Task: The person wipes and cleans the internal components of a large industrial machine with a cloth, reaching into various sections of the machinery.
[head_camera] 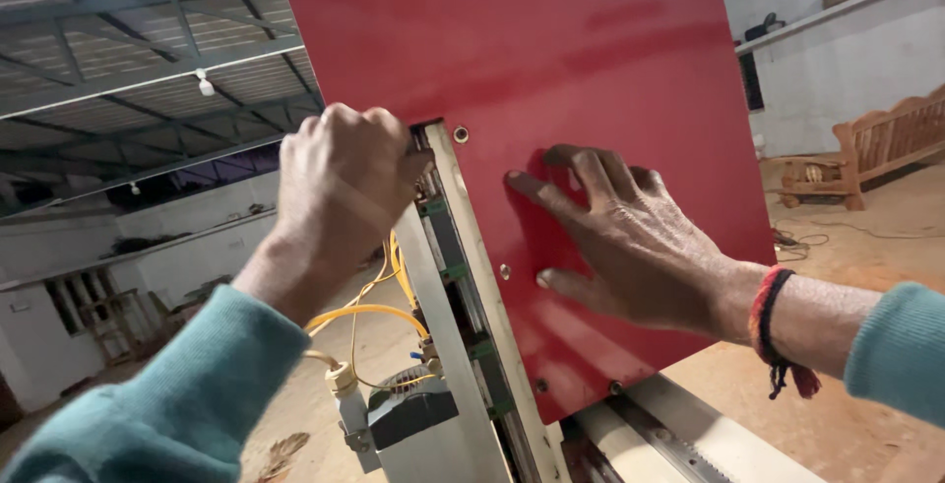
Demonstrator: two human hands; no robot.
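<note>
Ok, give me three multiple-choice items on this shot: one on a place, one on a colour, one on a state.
1. Where does the right hand rest?
A. flat on the red panel
B. on the wooden bench
C. on the yellow cables

2. What colour are the sleeves?
A. white
B. teal
C. black

3. How is the left hand shaped?
A. spread open in the air
B. pointing one finger
C. closed in a fist at the panel's edge

Answers:
1. A, since the palm and spread fingers lie against the red sheet.
2. B, as both forearms show blue-green knit cuffs.
3. C, because the fingers are curled shut beside the panel's notch; what they grip is hidden.
</note>
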